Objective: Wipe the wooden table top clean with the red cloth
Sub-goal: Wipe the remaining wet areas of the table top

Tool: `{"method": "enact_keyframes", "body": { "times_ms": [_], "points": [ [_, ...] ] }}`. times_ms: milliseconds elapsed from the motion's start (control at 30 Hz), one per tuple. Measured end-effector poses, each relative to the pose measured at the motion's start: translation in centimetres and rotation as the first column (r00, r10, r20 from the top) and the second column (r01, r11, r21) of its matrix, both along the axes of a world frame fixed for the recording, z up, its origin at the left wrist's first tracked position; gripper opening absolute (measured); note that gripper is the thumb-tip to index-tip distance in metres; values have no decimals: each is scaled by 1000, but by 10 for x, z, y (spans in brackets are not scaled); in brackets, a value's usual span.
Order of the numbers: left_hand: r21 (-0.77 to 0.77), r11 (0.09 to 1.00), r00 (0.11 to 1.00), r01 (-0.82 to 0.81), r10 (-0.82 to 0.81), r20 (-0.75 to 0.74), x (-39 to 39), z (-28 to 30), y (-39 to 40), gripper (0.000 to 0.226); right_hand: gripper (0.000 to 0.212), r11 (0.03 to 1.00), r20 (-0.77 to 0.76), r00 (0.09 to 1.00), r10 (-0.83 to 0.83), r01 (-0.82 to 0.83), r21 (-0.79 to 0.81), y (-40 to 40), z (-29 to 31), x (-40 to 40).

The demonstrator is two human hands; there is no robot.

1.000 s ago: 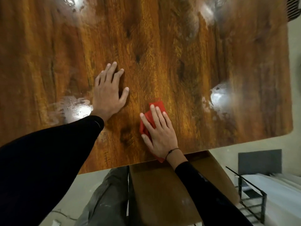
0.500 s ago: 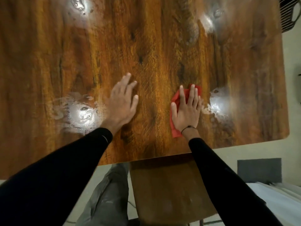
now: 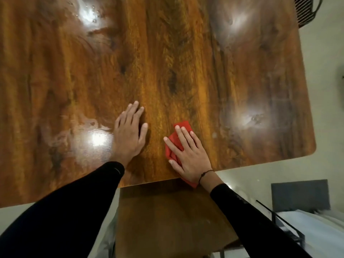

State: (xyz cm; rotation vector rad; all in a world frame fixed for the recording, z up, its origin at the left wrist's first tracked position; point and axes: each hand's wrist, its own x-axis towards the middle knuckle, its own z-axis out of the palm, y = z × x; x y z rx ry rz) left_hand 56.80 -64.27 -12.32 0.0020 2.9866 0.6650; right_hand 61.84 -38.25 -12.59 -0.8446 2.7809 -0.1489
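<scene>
A glossy dark wooden table top (image 3: 167, 62) fills most of the view, with bright light reflections and faint smears on it. The red cloth (image 3: 181, 127) lies folded near the table's front edge, and a corner of it hangs over that edge. My right hand (image 3: 188, 153) presses flat on the cloth with fingers spread, covering most of it. My left hand (image 3: 129, 135) rests flat on the bare wood just left of the cloth, holding nothing. Both arms wear black sleeves.
A brown wooden chair seat (image 3: 167, 216) sits under the front edge, between my arms. A black wire rack (image 3: 284, 224) and a grey mat (image 3: 299, 194) are on the floor at the lower right. A dark slatted object (image 3: 307, 10) shows at the top right corner.
My right hand has slid the red cloth back toward the front edge and leftward. My left hand stays flat on the wood.
</scene>
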Motion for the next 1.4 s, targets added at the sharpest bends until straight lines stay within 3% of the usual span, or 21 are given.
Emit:
{"method": "enact_keyframes", "body": {
  "times_ms": [233,433,567,733,933,1133,1233,1400],
  "points": [
    [-25,1000,1000,0,0,11,1,-7,-2,65,77,997,-37,996,-78,79,25,71,-2,-51],
    [-54,999,1000,4,-5,-20,0,-9,-6,62,75,967,-81,964,-253,254,1,49,0,-125],
    [-58,998,1000,8,-10,-23,-1,-9,-5,61,76,977,-96,972,-214,213,-15,11,4,-133],
    [-48,999,999,4,-7,-50,1,-8,-1,61,81,994,-55,994,-90,87,-66,-6,7,-84],
    [-36,999,998,7,-9,-56,1,-9,-3,60,82,999,-33,999,12,-14,-40,58,3,-28],
    [-69,998,1000,6,-7,-24,3,2,6,61,82,999,-29,999,-43,44,25,116,6,-55],
    [-56,998,998,33,-36,-48,4,8,36,59,81,994,-47,993,-111,112,15,119,8,-88],
    [102,995,1000,4,-3,-14,1,22,166,57,75,979,-82,976,-202,200,-30,87,10,-131]
  ]
}}
